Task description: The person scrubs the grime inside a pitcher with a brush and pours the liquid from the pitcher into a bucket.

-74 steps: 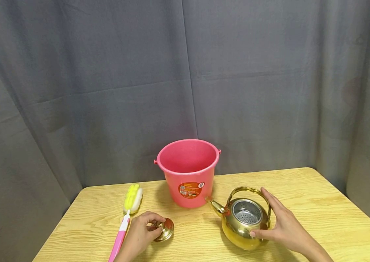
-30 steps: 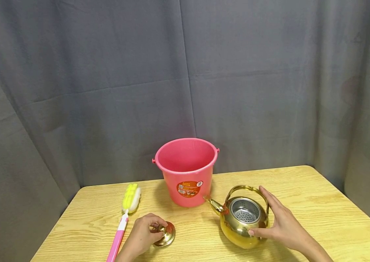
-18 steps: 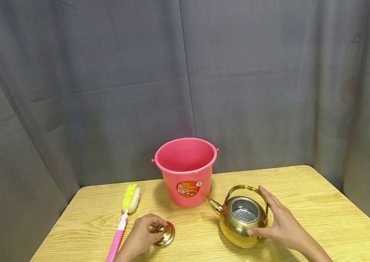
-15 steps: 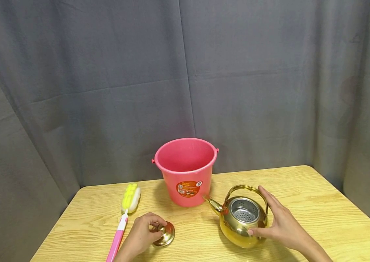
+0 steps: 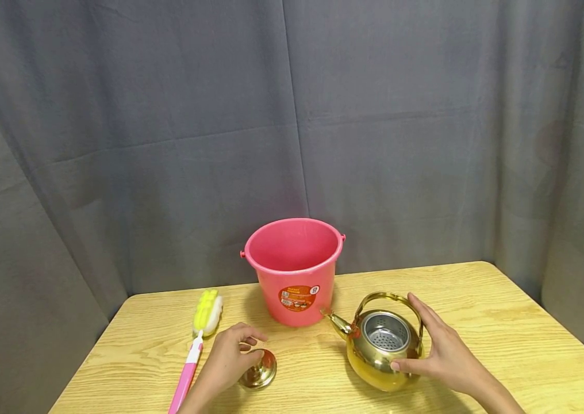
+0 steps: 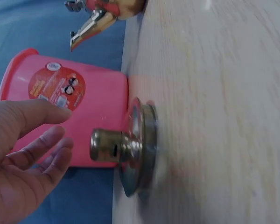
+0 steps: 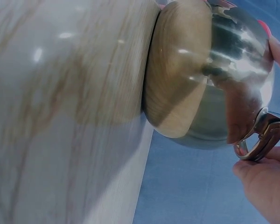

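On the table a small gold lid rests with its knob up. Just left of it is my left hand, its fingers and thumb parted and, in the left wrist view, apart from the knob. My right hand holds a gold teapot from the right: the thumb lies on the front of the body, the other fingers by the handle. The teapot stands uncovered, with a perforated metal strainer in its mouth and its spout toward the left. In the right wrist view the teapot's round side shows.
Behind the lid and teapot stands a pink bucket with a red label. A sponge brush, yellow and white with a pink handle, lies left of my left hand. Grey curtains hang behind the wooden table.
My left hand has let go of the lid's knob, its fingers spreading and drawing slightly away. The lid stays on the table. My right hand and the teapot have hardly moved.
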Demonstrator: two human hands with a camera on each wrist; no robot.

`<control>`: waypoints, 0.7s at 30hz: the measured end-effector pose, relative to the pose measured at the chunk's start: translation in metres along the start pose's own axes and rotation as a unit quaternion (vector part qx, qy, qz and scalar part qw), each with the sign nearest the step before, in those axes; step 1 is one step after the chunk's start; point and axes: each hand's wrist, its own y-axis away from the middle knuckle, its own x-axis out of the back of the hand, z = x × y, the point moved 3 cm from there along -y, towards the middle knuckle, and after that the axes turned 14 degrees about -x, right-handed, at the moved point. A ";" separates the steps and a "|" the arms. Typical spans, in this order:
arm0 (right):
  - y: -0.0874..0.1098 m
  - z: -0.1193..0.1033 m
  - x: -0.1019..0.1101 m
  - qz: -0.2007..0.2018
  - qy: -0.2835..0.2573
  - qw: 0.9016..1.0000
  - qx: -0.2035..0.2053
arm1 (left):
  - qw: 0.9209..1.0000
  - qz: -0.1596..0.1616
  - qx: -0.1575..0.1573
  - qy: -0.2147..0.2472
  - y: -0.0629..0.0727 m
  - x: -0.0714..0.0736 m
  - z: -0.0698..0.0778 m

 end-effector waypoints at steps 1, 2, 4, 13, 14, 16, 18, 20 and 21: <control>0.000 0.000 0.000 0.000 0.000 1.000 -0.001 | 1.000 0.007 -0.005 -0.005 -0.002 0.000 0.002; 0.000 0.000 0.000 -0.001 0.000 1.000 -0.001 | 1.000 0.014 -0.010 -0.011 -0.004 -0.001 0.004; 0.000 0.001 0.000 -0.002 -0.001 1.000 -0.001 | 0.999 0.028 -0.024 -0.018 -0.008 -0.003 0.008; -0.001 0.001 -0.001 0.004 0.000 1.000 0.005 | 0.997 0.030 -0.072 -0.024 -0.021 -0.017 0.023; -0.001 0.001 -0.001 0.004 0.000 1.000 0.006 | 0.997 0.027 -0.073 -0.022 -0.023 -0.018 0.025; -0.001 0.001 -0.001 0.004 0.000 1.000 0.006 | 0.997 0.022 -0.077 -0.020 -0.025 -0.021 0.028; -0.001 0.001 -0.001 0.002 -0.001 1.000 0.004 | 0.996 0.018 -0.080 -0.018 -0.028 -0.024 0.030; 0.000 0.001 -0.001 0.001 -0.002 1.000 0.002 | 0.996 0.016 -0.087 -0.017 -0.030 -0.027 0.033; 0.000 0.001 -0.001 0.001 -0.002 1.000 0.001 | 0.996 0.015 -0.091 -0.017 -0.031 -0.029 0.034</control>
